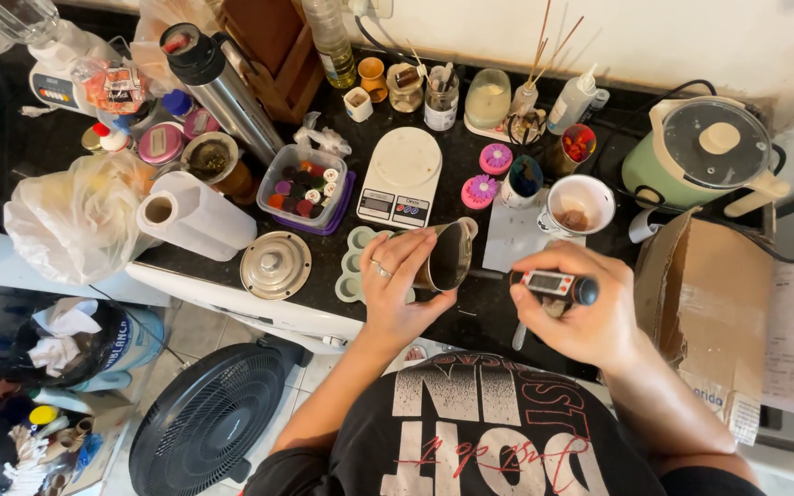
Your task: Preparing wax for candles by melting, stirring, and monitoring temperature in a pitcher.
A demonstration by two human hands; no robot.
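Metal pitcher point(450, 257) sat tilted in her left hand's point(395, 280) grip, while the right hand point(581, 317) clasped a digital thermometer point(558, 286) beside it.

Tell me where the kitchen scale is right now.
In the head view the white kitchen scale sits on the dark counter just left of centre, between the clear box of small candles and two pink flower-shaped pieces, behind the metal pitcher.

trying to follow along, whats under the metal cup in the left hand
A pale green mould tray lies partly under the tilted metal cup, on the black counter. The left hand and the cup cover most of its cavities, so their contents cannot be seen.
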